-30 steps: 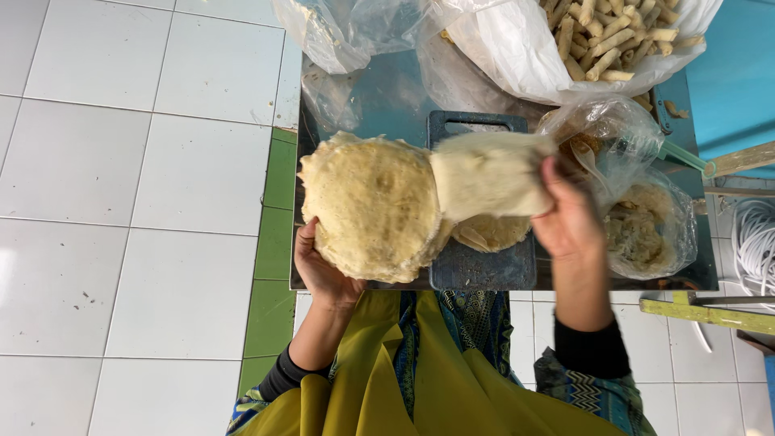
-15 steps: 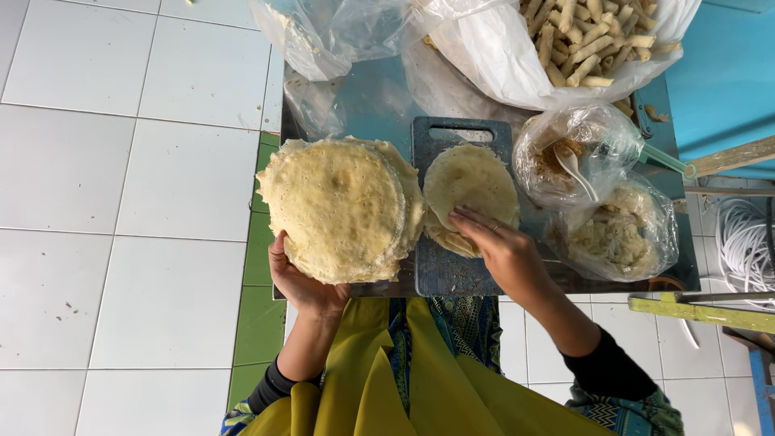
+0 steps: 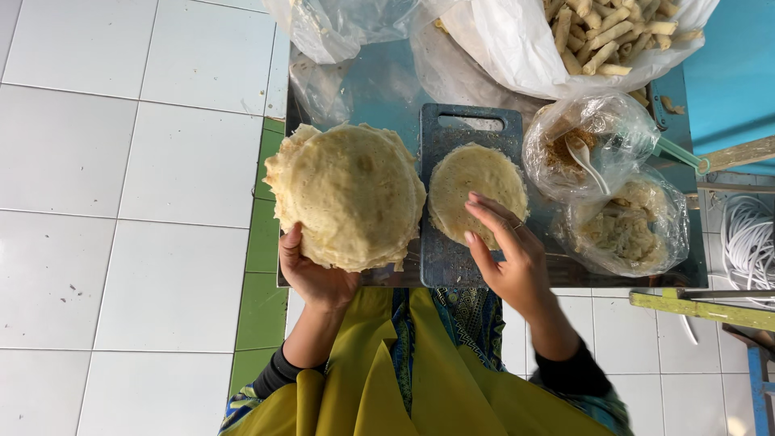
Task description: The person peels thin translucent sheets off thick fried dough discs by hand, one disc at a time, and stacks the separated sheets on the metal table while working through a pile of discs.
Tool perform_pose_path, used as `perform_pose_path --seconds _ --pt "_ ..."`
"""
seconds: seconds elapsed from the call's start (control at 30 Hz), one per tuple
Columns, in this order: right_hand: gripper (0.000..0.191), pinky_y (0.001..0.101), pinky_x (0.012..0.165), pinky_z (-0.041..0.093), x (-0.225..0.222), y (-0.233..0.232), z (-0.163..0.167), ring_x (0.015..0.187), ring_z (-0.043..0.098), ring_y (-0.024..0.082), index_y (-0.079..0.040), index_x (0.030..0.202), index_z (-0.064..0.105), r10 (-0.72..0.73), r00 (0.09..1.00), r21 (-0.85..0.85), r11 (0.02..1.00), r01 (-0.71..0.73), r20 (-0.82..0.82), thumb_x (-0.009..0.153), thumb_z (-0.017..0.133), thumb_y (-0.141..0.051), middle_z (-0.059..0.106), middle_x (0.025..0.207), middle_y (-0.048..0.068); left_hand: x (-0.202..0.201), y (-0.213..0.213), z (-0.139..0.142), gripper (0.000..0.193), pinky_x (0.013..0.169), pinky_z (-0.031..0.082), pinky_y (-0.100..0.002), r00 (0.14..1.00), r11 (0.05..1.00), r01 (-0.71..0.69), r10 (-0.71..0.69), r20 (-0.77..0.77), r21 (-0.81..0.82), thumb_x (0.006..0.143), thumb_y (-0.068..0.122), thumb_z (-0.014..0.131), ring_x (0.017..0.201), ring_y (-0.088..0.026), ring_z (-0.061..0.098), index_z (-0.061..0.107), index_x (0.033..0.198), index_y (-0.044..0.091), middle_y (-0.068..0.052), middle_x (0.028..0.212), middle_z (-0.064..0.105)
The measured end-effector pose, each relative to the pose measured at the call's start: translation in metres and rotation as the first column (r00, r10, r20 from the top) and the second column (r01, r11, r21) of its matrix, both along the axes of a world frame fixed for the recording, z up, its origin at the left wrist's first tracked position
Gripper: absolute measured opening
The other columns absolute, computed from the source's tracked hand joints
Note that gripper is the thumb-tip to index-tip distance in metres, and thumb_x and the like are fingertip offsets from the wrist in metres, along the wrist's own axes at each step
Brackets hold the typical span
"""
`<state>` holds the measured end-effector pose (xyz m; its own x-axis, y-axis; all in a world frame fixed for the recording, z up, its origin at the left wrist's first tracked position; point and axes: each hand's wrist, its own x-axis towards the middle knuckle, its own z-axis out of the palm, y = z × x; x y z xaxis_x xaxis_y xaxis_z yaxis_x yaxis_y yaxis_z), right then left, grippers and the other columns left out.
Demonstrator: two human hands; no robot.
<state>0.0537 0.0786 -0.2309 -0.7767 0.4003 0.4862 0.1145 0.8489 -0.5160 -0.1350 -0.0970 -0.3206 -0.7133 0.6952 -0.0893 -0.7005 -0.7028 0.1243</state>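
Left hand [image 3: 311, 274] grips the stack of wrappers [image 3: 347, 194] from beneath, thumb over its edge. Right hand [image 3: 504, 250], fingers spread, presses 1 wrapper [image 3: 468, 182] flat on the cutting board [image 3: 452, 254].

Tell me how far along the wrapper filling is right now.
Done: many finished rolls fill the white bag. In hand: the right hand flattens a single wrapper on the cutting board; the left hand holds the wrapper stack. Left: that wrapper is unfilled; the filling bags are untouched.

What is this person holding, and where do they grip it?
The left hand holds a stack of thin round wrappers by its near lower edge. The right hand only rests fingertips on a single wrapper on the cutting board.
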Motion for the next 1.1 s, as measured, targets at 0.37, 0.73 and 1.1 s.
perform_pose_path --seconds 0.37,0.73,1.1 --pt "0.030 0.0390 0.095 0.061 -0.081 -0.080 0.015 0.116 0.070 0.029 -0.005 0.109 0.072 0.174 0.949 0.035 0.985 -0.171 -0.264 0.083 0.087 -0.010 0.068 0.124 0.010 0.029 -0.015 -0.073 0.078 0.115 0.043 -0.043 0.896 0.957 0.129 -0.225 -0.383 -0.260 0.101 0.064 0.039 0.135 -0.025 0.053 0.037 0.154 0.007 -0.011 0.147 0.052" --pt "0.007 0.0360 0.098 0.060 -0.073 -0.077 0.003 0.117 0.071 0.025 -0.001 0.101 0.070 0.090 0.964 -0.192 0.971 -0.141 -0.250 0.096 0.073 -0.003 0.068 0.121 0.010 0.032 -0.022 -0.074 0.058 0.094 0.054 -0.036 0.588 0.874 0.000 -0.394 -0.706 -0.487 0.105 0.036 0.069 0.114 -0.022 0.060 0.051 0.141 -0.006 -0.015 0.129 0.059" --pt "0.025 0.0330 0.090 0.058 -0.064 -0.035 -0.038 0.101 0.070 0.018 0.003 0.120 0.064 -0.268 0.873 -0.913 0.090 -0.398 -0.407 0.098 0.056 -0.006 0.070 0.115 0.014 0.037 -0.014 -0.048 0.048 0.104 0.050 -0.035 0.729 0.871 -0.076 -0.283 -0.623 -0.485 0.105 0.023 0.060 0.123 -0.022 0.061 0.049 0.144 -0.002 -0.014 0.135 0.062"
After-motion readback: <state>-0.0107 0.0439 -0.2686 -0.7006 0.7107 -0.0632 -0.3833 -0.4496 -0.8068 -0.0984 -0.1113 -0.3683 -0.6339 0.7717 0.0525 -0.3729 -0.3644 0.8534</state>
